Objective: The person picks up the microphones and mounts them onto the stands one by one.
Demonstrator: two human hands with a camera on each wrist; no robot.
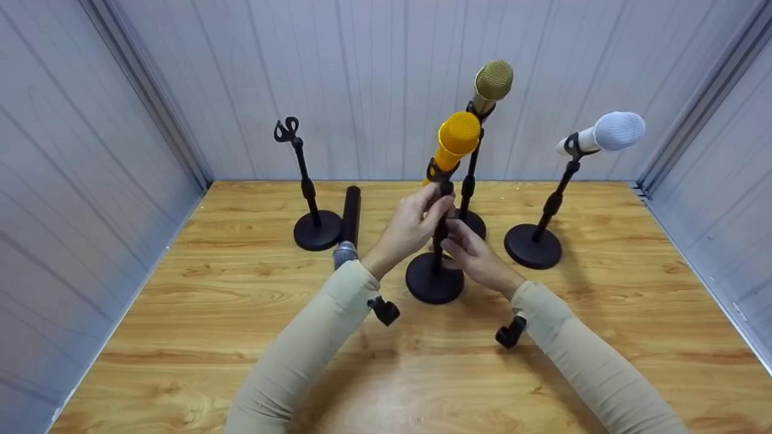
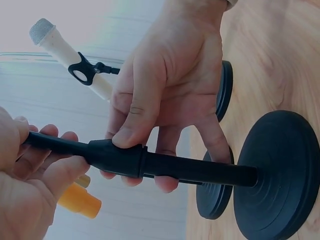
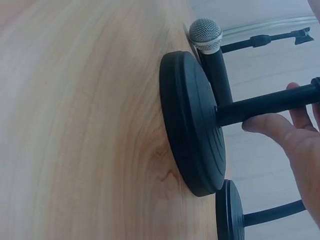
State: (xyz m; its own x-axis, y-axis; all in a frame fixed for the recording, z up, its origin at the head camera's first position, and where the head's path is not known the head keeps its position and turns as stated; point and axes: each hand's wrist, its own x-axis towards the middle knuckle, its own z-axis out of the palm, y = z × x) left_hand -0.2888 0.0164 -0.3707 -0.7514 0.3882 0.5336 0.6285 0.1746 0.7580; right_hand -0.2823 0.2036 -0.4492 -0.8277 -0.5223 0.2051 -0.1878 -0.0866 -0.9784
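Note:
A yellow microphone point(image 1: 459, 134) sits tilted in the clip of a black desk stand, whose round base point(image 1: 434, 283) rests on the table. My left hand point(image 1: 413, 220) grips the thin upper pole just under the clip. Lower down, my right hand point(image 1: 479, 256) holds the stand at its thicker collar point(image 2: 117, 157), thumb on one side and fingers behind. One finger of it reaches along the lower pole point(image 3: 270, 105) toward the base. The microphone's lower end is partly hidden behind the clip and left hand.
Close behind stands a gold microphone point(image 1: 494, 81) on its own stand. To the right, a white microphone point(image 1: 618, 131) rests in another. At left is a stand with a bare clip point(image 1: 287, 129); beside its base lies a black microphone point(image 1: 351, 217) with a silver head. Panel walls enclose the table.

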